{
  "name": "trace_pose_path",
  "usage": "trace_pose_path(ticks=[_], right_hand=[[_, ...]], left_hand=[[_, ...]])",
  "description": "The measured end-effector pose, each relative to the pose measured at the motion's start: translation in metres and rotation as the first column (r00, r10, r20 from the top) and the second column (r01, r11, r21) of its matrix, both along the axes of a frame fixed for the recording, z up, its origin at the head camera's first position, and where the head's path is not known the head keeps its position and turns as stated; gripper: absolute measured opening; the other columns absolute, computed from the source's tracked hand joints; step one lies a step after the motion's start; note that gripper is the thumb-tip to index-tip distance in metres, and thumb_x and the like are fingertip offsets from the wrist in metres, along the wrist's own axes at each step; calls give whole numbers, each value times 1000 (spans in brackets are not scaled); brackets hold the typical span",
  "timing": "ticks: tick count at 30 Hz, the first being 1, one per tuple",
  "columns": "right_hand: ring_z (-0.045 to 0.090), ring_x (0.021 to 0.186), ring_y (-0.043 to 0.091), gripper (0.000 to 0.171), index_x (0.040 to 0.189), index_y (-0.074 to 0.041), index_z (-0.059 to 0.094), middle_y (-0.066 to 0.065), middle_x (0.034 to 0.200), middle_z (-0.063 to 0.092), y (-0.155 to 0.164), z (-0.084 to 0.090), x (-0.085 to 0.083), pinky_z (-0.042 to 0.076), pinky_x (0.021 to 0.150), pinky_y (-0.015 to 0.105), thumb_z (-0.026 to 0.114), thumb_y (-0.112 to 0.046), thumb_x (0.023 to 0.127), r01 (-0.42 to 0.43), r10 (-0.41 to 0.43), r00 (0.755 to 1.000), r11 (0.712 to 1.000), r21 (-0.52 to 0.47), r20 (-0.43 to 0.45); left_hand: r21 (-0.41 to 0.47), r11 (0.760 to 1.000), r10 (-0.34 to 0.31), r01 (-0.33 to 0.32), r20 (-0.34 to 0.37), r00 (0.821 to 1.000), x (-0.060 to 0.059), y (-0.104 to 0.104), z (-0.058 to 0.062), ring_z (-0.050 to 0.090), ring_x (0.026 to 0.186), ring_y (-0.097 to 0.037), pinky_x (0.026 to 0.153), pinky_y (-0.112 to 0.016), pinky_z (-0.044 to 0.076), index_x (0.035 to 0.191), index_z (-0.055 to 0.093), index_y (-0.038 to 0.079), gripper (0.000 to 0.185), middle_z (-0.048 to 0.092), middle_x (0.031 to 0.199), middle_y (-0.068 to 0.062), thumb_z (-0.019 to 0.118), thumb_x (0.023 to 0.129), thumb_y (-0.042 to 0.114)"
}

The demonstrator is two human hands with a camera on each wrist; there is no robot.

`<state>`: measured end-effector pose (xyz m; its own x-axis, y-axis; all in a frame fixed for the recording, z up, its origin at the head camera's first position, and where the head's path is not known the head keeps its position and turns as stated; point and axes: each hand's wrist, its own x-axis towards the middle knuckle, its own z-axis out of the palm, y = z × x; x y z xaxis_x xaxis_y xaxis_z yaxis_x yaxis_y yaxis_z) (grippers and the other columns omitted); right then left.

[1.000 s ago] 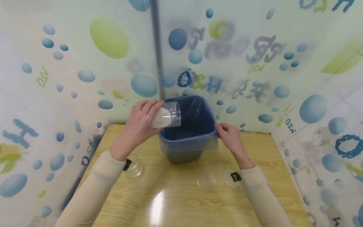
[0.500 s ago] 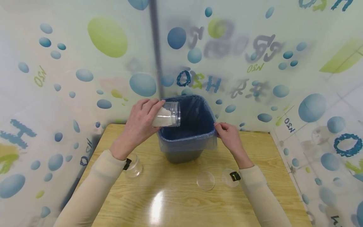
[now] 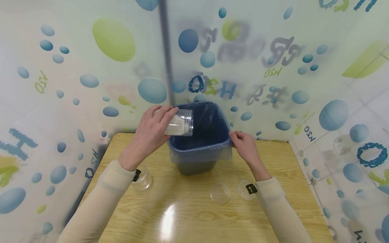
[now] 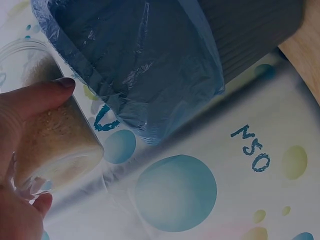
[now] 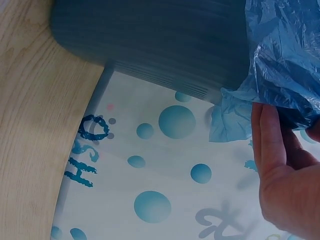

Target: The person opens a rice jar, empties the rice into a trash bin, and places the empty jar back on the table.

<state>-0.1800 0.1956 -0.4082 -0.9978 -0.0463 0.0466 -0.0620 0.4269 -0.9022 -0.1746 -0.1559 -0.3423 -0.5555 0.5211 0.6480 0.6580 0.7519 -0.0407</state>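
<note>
Clear jar [image 3: 180, 123] of pale grains is held tipped over the left rim of the bin [image 3: 199, 158].

Blue liner [image 3: 209, 130] is folded over the bin's rim all round; the bin stands at the back edge of the wooden table [image 3: 194, 216], against the wall sheet, with bare tabletop in front of it. The jar is gripped by the left hand [image 3: 152, 130], fingers and thumb curled round its body, mouth pointed across the bin's opening. The bin's right rim is pinched, liner and all, by the right hand [image 3: 245, 145]. Counted on the table: one bin, one empty clear jar [image 3: 143, 178] near the left wrist, two clear round lids [image 3: 220, 193] lying flat by the right wrist.
</note>
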Motion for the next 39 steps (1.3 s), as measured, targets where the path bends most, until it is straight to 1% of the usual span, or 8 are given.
trace_pose_path(ticks=[6, 13, 17, 28, 35, 39], right_hand=[[70, 104, 29, 46, 121, 0, 75, 19, 122, 71, 0, 0, 1, 60, 87, 35, 55, -39, 106, 0, 0, 1000, 1000, 6, -2], [69, 102, 28, 46, 122, 2, 74, 20, 122, 70, 0, 0, 2, 60, 85, 33, 55, -38, 107, -8, 8, 1000, 1000, 1, -8], [70, 104, 30, 46, 123, 2, 73, 20, 124, 70, -1, 0, 2, 60, 86, 35, 55, -37, 107, -6, 6, 1000, 1000, 3, -9], [71, 101, 31, 45, 121, 2, 74, 21, 121, 71, -1, 1, 3, 60, 87, 40, 55, -36, 107, 4, -3, 1000, 1000, 18, -22], [71, 98, 31, 45, 120, 2, 74, 21, 118, 72, -2, 1, 3, 60, 86, 41, 55, -36, 107, 5, -3, 999, 999, 40, -45], [71, 99, 31, 44, 121, 3, 74, 21, 117, 72, -2, 1, 3, 61, 86, 41, 55, -35, 107, -4, 7, 999, 999, 40, -54]], left_hand=[[-28, 1000, 1, -1, -4, 1000, 0, 0, -1, 47, 127, -43, 104, -59, 43, 148, 50, 7, 92, 56, 139, -17, 96, 68, 10], [-50, 999, 3, -4, -14, 1000, 1, 0, -1, 46, 127, -43, 103, -59, 44, 148, 50, 7, 89, 55, 140, -17, 95, 71, 10], [-64, 998, 5, -6, -17, 1000, 2, 0, -1, 45, 128, -42, 103, -59, 44, 148, 50, 7, 89, 55, 141, -17, 94, 72, 10], [-105, 994, 17, -21, -36, 999, 2, 1, -3, 45, 129, -42, 107, -58, 42, 148, 50, 7, 88, 55, 141, -18, 93, 71, 5], [-130, 991, 16, -24, -64, 998, 1, 2, -3, 46, 129, -42, 109, -56, 41, 147, 52, 5, 82, 56, 140, -18, 88, 74, -1], [-132, 991, 15, -23, -61, 998, 1, 2, -3, 46, 130, -42, 110, -56, 40, 147, 51, 5, 84, 55, 142, -18, 89, 72, -1]])
